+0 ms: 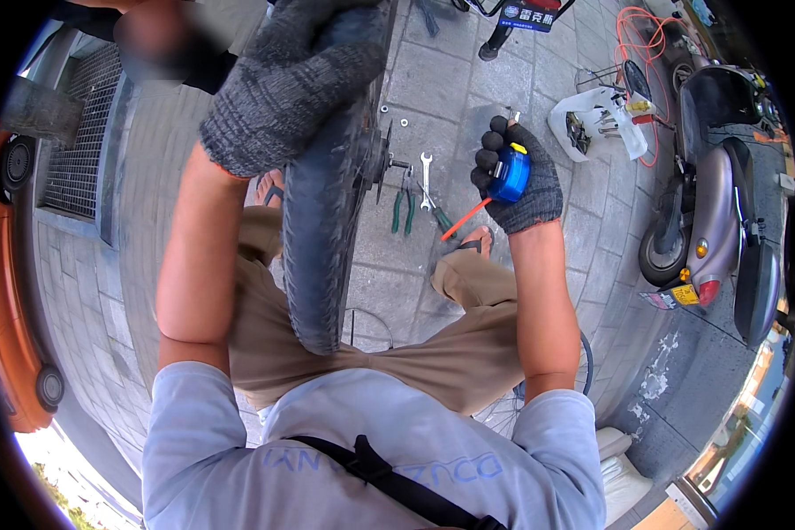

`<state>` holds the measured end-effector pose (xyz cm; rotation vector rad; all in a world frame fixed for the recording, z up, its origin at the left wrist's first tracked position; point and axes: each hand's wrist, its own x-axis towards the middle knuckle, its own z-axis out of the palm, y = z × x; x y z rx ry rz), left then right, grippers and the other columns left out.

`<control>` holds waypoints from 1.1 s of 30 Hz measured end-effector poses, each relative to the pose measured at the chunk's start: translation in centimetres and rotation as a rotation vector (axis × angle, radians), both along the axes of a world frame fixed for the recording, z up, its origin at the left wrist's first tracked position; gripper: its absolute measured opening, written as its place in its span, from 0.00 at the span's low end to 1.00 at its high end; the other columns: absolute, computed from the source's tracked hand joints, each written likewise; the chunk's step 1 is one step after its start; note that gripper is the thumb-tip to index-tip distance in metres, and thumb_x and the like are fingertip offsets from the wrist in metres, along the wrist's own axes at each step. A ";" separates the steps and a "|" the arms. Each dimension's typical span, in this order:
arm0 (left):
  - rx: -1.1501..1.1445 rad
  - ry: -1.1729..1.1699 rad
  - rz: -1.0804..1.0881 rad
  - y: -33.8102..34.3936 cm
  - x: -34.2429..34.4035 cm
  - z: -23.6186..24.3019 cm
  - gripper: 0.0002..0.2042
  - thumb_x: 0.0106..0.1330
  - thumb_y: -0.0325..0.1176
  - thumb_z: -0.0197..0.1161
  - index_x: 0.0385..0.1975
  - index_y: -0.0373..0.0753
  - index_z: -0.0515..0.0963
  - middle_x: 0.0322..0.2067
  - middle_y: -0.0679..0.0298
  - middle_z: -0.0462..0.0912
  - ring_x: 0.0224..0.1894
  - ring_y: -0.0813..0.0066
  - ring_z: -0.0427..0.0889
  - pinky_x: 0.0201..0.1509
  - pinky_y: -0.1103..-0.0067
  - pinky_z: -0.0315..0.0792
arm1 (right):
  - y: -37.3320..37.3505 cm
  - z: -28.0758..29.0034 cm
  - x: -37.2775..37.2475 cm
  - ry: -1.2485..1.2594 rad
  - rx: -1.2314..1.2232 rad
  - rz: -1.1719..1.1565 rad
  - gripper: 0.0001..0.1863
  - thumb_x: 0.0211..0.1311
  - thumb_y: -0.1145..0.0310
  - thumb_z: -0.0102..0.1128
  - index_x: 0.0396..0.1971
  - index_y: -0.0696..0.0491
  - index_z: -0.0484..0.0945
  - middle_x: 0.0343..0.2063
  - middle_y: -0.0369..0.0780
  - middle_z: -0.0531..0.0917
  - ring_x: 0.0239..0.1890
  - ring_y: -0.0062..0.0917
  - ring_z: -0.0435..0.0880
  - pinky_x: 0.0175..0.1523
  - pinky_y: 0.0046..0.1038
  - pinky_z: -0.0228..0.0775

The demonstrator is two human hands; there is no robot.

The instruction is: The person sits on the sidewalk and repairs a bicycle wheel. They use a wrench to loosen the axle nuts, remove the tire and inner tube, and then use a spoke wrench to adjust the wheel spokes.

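My left hand (pixel 269 106), in a dark grey knit glove, is wrapped over a black-tyred wheel (pixel 316 238). The wheel stands upright between my legs, its axle (pixel 397 164) sticking out to the right. In my gloved right hand (pixel 534 181), closed and apart from the wheel, is a blue tape measure (pixel 511 175) with a yellow button and an orange strip hanging from it. Between the wheel and that hand, green-handled pliers (pixel 404 210) lie on the paving beside a silver wrench (pixel 427 181). Another green-handled tool (pixel 442 221) crosses the wrench's lower end.
Two small nuts (pixel 404 123) rest on the paving. A white bin of tools (pixel 601 124) stands at the far right, near an orange hose (pixel 632 31). Parked scooters (pixel 715 203) line the right side. A person (pixel 163 40) is at the far left, by a metal grate (pixel 93 132).
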<state>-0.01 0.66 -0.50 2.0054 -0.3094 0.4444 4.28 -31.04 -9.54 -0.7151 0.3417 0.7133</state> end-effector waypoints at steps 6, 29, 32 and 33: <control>-0.160 0.179 -0.022 1.0 -0.4 0.5 0.27 0.62 0.31 0.66 0.63 0.36 0.74 0.63 0.54 0.74 0.62 0.65 0.75 0.66 0.72 0.69 | 0.7 3.5 -1.7 -0.118 0.011 -0.023 0.10 0.75 0.59 0.53 0.45 0.49 0.78 0.30 0.33 0.82 0.27 0.22 0.80 0.28 0.26 0.72; -0.514 0.290 -0.057 -2.2 0.2 1.2 0.23 0.63 0.36 0.63 0.58 0.33 0.78 0.65 0.53 0.74 0.70 0.64 0.69 0.75 0.75 0.60 | -1.2 2.3 -1.3 -0.095 -0.025 -0.066 0.14 0.72 0.59 0.56 0.50 0.51 0.79 0.30 0.33 0.84 0.27 0.22 0.81 0.29 0.26 0.73; -0.339 0.190 -0.067 -2.0 0.7 0.7 0.29 0.63 0.34 0.68 0.64 0.32 0.71 0.64 0.56 0.71 0.66 0.67 0.69 0.71 0.74 0.61 | -1.0 2.7 -1.3 -0.105 -0.064 -0.068 0.13 0.73 0.59 0.56 0.47 0.50 0.80 0.29 0.34 0.83 0.25 0.23 0.81 0.26 0.27 0.73; -0.162 0.059 -0.066 -1.2 1.3 -0.8 0.28 0.64 0.34 0.69 0.63 0.33 0.71 0.64 0.56 0.70 0.67 0.66 0.68 0.72 0.73 0.60 | -1.0 2.5 -1.2 -0.107 -0.063 -0.066 0.13 0.73 0.59 0.56 0.47 0.50 0.80 0.29 0.34 0.83 0.25 0.23 0.81 0.26 0.27 0.72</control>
